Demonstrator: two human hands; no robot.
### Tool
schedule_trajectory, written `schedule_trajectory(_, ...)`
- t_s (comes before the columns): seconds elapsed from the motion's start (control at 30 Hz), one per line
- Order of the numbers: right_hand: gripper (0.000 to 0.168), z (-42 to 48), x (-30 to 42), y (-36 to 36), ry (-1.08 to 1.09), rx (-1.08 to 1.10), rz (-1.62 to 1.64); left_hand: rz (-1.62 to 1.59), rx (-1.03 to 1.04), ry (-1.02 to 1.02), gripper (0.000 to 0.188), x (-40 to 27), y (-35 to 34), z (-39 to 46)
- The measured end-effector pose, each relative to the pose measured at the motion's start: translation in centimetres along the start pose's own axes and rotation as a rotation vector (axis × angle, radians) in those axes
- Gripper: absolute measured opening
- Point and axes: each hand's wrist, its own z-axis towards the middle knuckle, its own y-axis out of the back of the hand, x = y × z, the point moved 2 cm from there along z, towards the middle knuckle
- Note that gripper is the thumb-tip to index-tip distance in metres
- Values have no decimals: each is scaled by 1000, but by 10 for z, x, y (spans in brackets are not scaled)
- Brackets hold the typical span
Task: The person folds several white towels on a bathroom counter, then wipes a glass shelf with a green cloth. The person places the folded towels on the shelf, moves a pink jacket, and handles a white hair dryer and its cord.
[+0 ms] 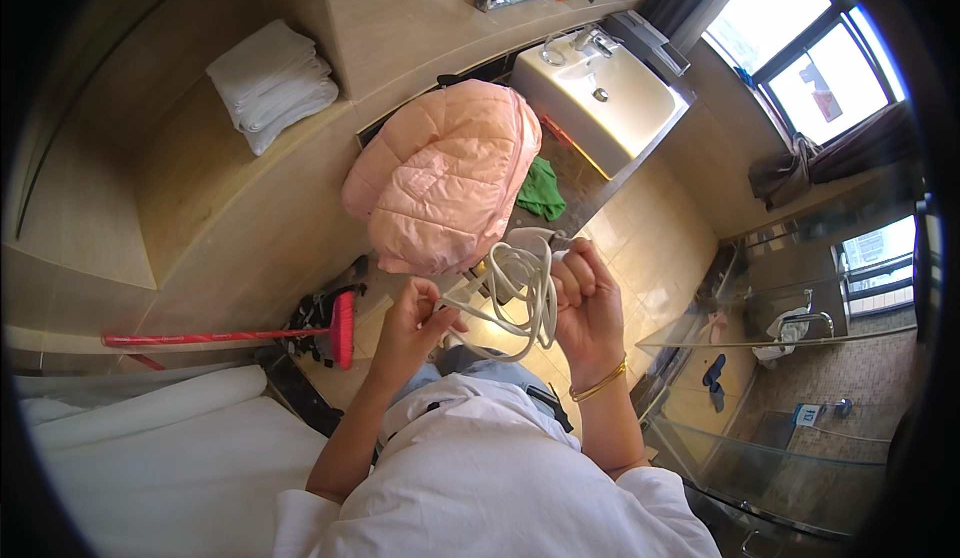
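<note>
A white electrical cord (517, 295) hangs in loose loops between my two hands. My right hand (589, 295) is closed around the bunched loops, beside a white and grey piece (536, 238) at the cord's upper end; what that piece is, I cannot tell. With thumb and fingers, my left hand (420, 318) pinches a strand on the left side of the coil. Just beyond the hands, a pink quilted jacket (450, 175) lies in a heap on the dark counter. Next to the jacket is a crumpled green cloth (541, 192).
A white washbasin (622, 115) with a faucet stands beyond the counter. Folded white towels (274, 81) rest on a ledge. A red broom (341, 330) is at lower left, near a white-covered surface (180, 475). Glass panels (765, 445) are on the right, with slippers (716, 381) behind.
</note>
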Motion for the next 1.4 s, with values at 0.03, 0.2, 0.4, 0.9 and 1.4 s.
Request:
schedule_trajectory(0.03,21,0,-4,0,-19,1,-8,6,-4,-21,18,0,-3,4)
schedule_trajectory(0.2,18,0,-12,6,-23,-46,-145,103,-23,-114,21,1,-8,19)
schedule_trajectory(0.4,18,3,-26,10,-22,-104,-421,189,61,-126,55,-15,-15,27)
schedule_trajectory(0.9,24,12,-40,13,100,-41,-1000,883,-177,-387,26,-15,-14,42)
schedule_trajectory(1.4,8,20,-27,17,114,-72,-613,-486,-144,70,24,-1,-9,39)
